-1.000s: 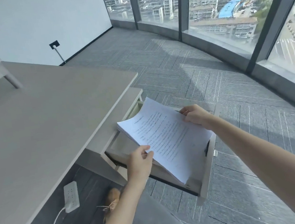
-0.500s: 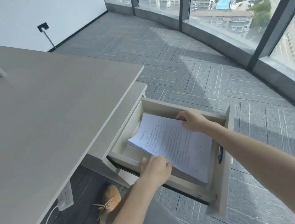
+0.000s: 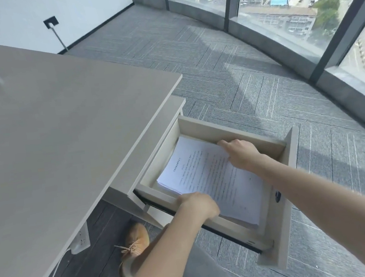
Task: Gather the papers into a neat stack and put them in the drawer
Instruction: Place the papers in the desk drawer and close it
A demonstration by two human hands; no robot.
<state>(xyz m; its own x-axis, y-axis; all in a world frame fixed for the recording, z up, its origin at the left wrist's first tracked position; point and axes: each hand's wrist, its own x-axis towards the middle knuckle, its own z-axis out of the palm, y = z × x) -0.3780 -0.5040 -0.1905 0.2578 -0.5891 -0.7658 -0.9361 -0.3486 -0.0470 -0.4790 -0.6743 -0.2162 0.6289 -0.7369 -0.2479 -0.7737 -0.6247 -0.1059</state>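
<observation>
Presently I see the paper stack (image 3: 214,178) inside the open drawer (image 3: 228,130); left hand (image 3: 199,205) and right hand (image 3: 240,152) each grip an edge

papers (image 3: 213,176): matt white paper | drawer (image 3: 278,237): smooth pale wood | desk (image 3: 61,130): matt grey laminate

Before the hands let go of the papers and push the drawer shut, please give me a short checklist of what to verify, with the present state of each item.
1. Paper stack inside the drawer: ok.
2. Stack lying flat on the drawer floor: cannot tell, its near end seems raised.
3. Stack edges neat: ok, only slight fanning at one corner.
4. Left hand clear of the drawer: not ok, it is on the stack's near edge.
5. Right hand clear: not ok, it is on the far edge.
6. Drawer open: ok.
</observation>
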